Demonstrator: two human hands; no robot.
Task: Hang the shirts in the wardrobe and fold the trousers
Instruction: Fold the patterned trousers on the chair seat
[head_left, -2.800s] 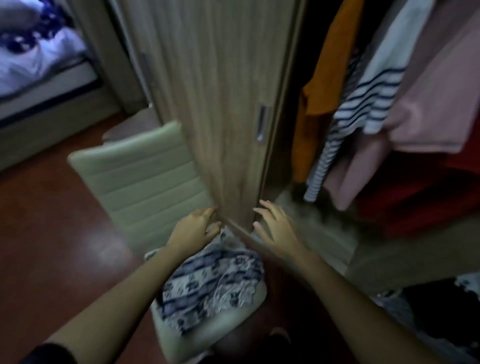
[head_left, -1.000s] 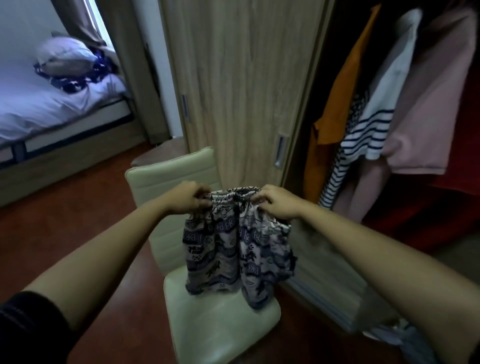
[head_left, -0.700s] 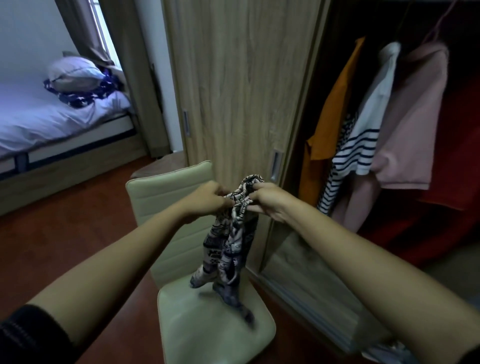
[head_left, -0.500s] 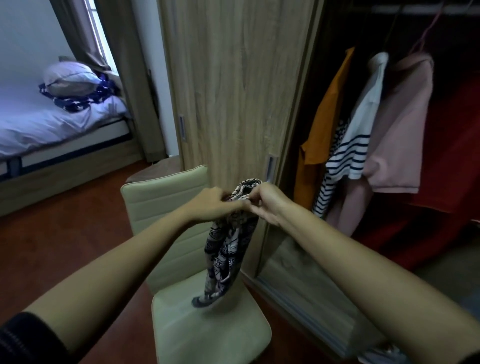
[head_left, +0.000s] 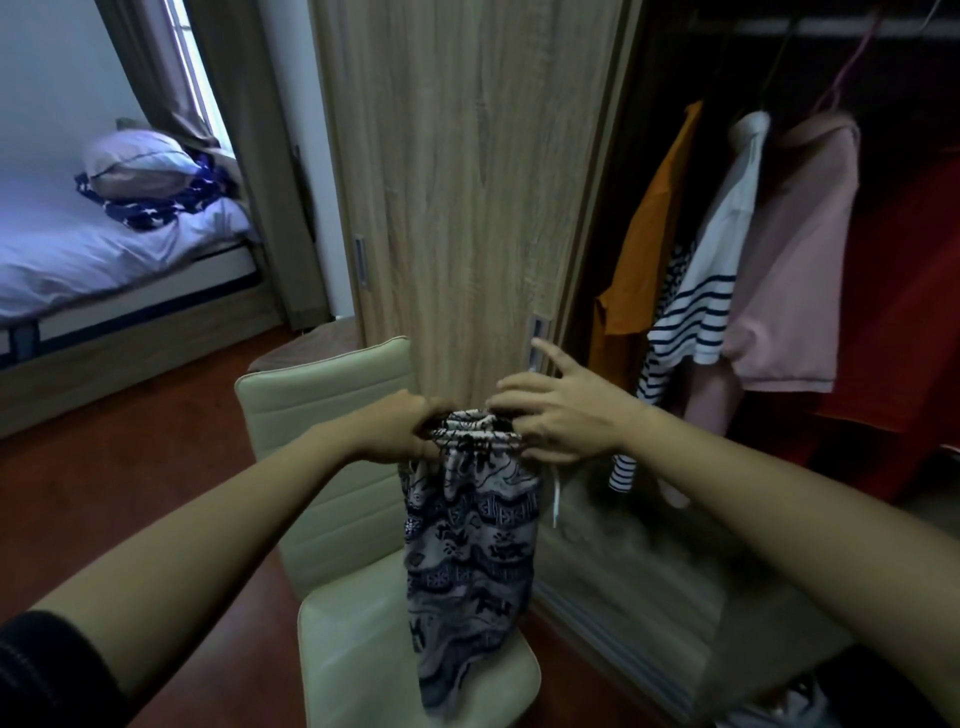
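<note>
The soft blue-and-white patterned cloth trousers (head_left: 470, 545) hang long and narrow, doubled over. Their bottom end touches the seat of the smooth cream padded chair (head_left: 322, 410). The left hand (head_left: 400, 431) grips one end of the bunched waistband. The right hand (head_left: 561, 421) pinches the other end, with one finger sticking out. Beside the wooden wardrobe door (head_left: 467, 182) four tops hang inside: orange (head_left: 649, 249), white with dark stripes (head_left: 701, 312), pink (head_left: 795, 270) and red (head_left: 904, 291).

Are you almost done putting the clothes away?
Partly. Done: an orange shirt, a striped shirt and a pink shirt hang in the wardrobe. In hand: the left hand and right hand hold the patterned trousers by the waistband, legs together, hanging over the chair. Left: fold them down and lay them somewhere.
</note>
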